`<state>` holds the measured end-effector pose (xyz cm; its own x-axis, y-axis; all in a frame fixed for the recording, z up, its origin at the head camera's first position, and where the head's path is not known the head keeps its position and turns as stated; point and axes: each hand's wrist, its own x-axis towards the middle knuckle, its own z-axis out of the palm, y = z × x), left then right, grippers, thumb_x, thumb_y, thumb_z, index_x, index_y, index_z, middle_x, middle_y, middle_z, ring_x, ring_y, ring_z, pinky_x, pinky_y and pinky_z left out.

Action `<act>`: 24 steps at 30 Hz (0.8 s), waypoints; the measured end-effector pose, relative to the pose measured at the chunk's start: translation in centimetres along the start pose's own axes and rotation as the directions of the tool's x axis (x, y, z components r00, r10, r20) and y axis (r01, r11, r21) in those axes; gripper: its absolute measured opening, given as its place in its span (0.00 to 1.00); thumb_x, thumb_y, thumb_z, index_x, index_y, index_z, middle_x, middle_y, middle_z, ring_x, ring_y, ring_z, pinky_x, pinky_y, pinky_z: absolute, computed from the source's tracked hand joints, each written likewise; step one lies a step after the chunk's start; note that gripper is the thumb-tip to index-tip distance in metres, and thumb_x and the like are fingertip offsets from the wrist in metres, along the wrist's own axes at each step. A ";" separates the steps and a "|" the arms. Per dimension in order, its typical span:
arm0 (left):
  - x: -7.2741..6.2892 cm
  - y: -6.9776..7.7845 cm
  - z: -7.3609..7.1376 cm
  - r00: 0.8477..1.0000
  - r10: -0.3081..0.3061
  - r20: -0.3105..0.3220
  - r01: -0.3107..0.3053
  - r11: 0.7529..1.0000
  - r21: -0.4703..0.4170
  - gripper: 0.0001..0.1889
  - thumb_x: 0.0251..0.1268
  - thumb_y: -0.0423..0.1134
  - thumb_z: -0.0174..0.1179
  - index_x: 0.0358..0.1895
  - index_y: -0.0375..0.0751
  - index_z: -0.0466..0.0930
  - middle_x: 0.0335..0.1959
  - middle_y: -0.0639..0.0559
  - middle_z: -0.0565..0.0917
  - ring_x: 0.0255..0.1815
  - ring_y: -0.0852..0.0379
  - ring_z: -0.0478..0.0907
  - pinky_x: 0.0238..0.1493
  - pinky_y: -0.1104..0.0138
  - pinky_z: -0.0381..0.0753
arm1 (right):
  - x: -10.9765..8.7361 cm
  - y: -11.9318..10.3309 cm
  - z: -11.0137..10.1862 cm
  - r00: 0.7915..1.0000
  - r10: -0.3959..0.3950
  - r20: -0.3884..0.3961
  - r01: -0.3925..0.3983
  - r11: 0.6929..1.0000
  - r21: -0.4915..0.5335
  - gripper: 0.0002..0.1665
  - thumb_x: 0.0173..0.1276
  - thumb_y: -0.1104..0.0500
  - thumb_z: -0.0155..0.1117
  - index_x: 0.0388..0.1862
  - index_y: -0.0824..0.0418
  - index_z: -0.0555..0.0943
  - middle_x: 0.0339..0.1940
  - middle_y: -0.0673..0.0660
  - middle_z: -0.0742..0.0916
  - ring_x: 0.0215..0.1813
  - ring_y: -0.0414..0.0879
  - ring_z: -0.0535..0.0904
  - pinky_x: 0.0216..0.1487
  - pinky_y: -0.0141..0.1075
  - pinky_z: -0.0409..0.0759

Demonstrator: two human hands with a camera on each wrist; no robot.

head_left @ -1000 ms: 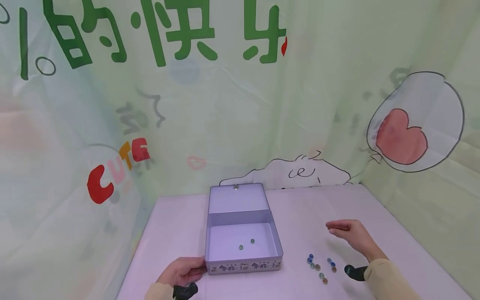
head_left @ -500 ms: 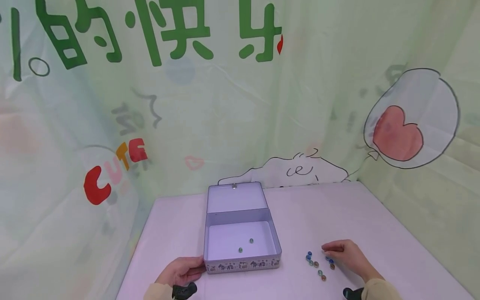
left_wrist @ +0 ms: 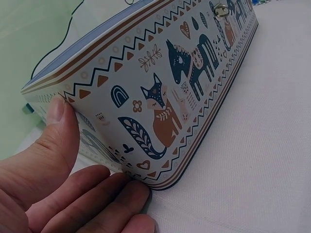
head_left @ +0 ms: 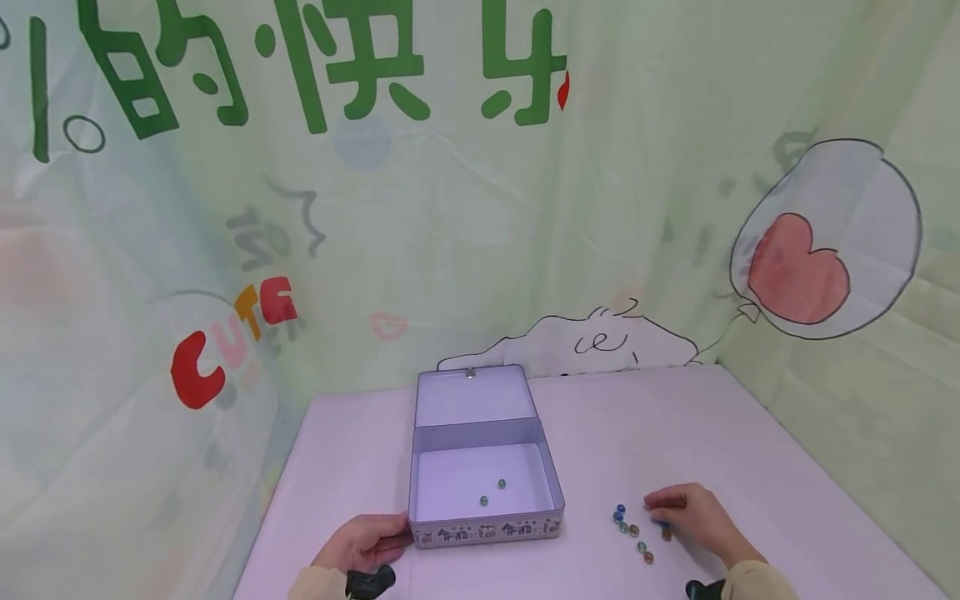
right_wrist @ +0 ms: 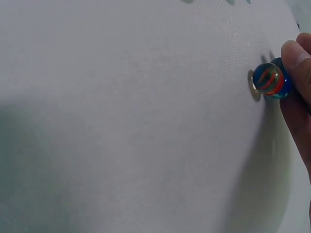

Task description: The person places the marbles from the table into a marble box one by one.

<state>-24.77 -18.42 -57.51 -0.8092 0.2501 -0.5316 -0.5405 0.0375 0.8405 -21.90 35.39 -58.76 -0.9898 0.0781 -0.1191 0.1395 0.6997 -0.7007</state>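
Observation:
A hinged tin box point(head_left: 487, 531) printed with foxes and horses stands with its lid point(head_left: 476, 398) thrown back. Inside lie two green marbles, a nearer marble point(head_left: 483, 501) and a farther marble point(head_left: 502, 483). My left hand point(head_left: 365, 540) rests against the near left corner; in the left wrist view the thumb point(left_wrist: 57, 116) touches the side and the loosely bent fingers lie low by the corner. My right hand point(head_left: 693, 512) is down at a small marble group, thumb and fingertips close together. An orange-swirled marble point(right_wrist: 268, 78) and a blue marble point(right_wrist: 286, 83) show beside the thumb; whether it pinches one is hidden.
Left of the right hand several loose marbles lie on the pale tablecloth, among them a blue marble point(head_left: 620, 508) and a brown marble point(head_left: 648, 558). A printed curtain point(head_left: 465, 250) encloses the table point(head_left: 600, 425) behind and at both sides.
My right hand has come down from above the table to the right-hand marbles, and a pale blue marble there is now hidden by it. The left hand stays at the box.

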 end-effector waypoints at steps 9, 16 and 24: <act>0.2 -0.1 0.0 1.000 0.003 -0.011 -0.003 1.000 0.006 0.22 0.72 0.37 0.65 0.59 0.22 0.79 0.49 0.35 0.89 0.50 0.49 0.89 0.63 0.50 0.83 | 0.1 -0.8 -1.8 1.000 -0.014 -0.011 0.015 0.991 0.135 0.17 0.66 0.65 0.72 0.53 0.70 0.85 0.50 0.65 0.91 0.49 0.50 0.89 0.47 0.37 0.89; 0.1 -0.1 -0.3 1.000 0.006 -0.002 -0.006 1.000 0.004 0.20 0.73 0.38 0.64 0.58 0.23 0.81 0.47 0.37 0.90 0.49 0.52 0.89 0.61 0.52 0.85 | 1.1 -2.6 -2.4 0.997 -0.072 -0.006 0.071 0.982 0.173 0.21 0.68 0.62 0.71 0.56 0.70 0.84 0.54 0.67 0.89 0.49 0.45 0.89 0.49 0.34 0.89; -0.2 -0.1 -0.2 1.000 0.008 0.004 -0.008 1.000 -0.016 0.18 0.72 0.38 0.64 0.56 0.26 0.82 0.48 0.37 0.90 0.49 0.52 0.89 0.59 0.54 0.86 | 3.4 -9.2 0.4 0.986 -0.164 0.013 0.158 0.968 0.194 0.15 0.69 0.64 0.70 0.54 0.65 0.86 0.53 0.65 0.89 0.51 0.51 0.89 0.57 0.45 0.87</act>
<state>-24.63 -18.66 -57.51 -0.8128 0.2542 -0.5241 -0.5374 0.0202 0.8431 -26.51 28.92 -53.00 -0.9988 -0.0471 -0.0119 -0.0161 0.5519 -0.8337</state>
